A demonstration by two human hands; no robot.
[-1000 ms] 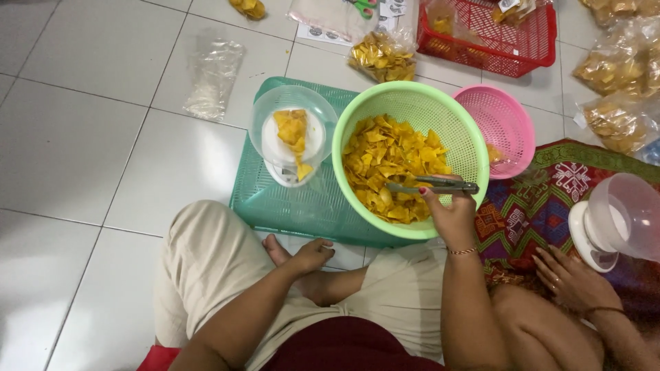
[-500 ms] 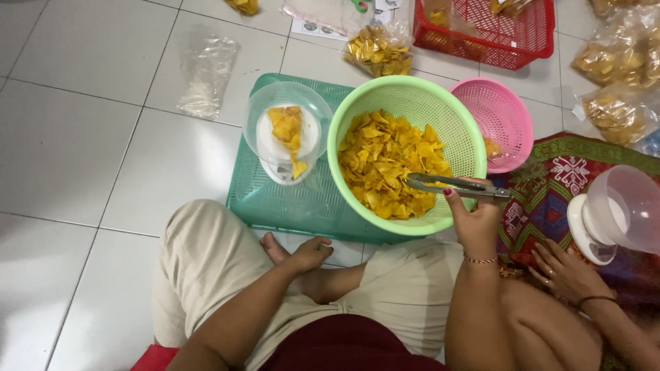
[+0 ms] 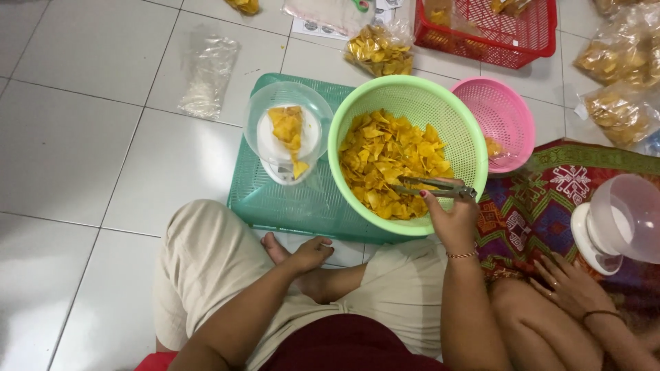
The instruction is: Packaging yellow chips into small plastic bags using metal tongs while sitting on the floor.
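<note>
My right hand point(image 3: 452, 218) holds metal tongs point(image 3: 432, 187) over a green colander point(image 3: 474, 148) heaped with yellow chips point(image 3: 385, 154); the tong tips lie among the chips. My left hand point(image 3: 311, 253) rests on my foot, holding nothing, its fingers loosely curled. To the left of the colander a clear plastic bag with a few chips point(image 3: 289, 130) sits on a small white scale point(image 3: 275, 165). Scale and colander both stand on a green plastic tray point(image 3: 261, 203).
A pink colander point(image 3: 505, 113) sits right of the green one. At the back are a red basket point(image 3: 529, 38) and filled chip bags point(image 3: 381, 48), and an empty clear bag point(image 3: 206, 72) lies at the left. Another person's hand point(image 3: 567, 285) rests beside a second scale point(image 3: 615, 223) on a patterned mat.
My right hand with the tongs has shifted slightly inside the green colander. The left hand stays on my foot.
</note>
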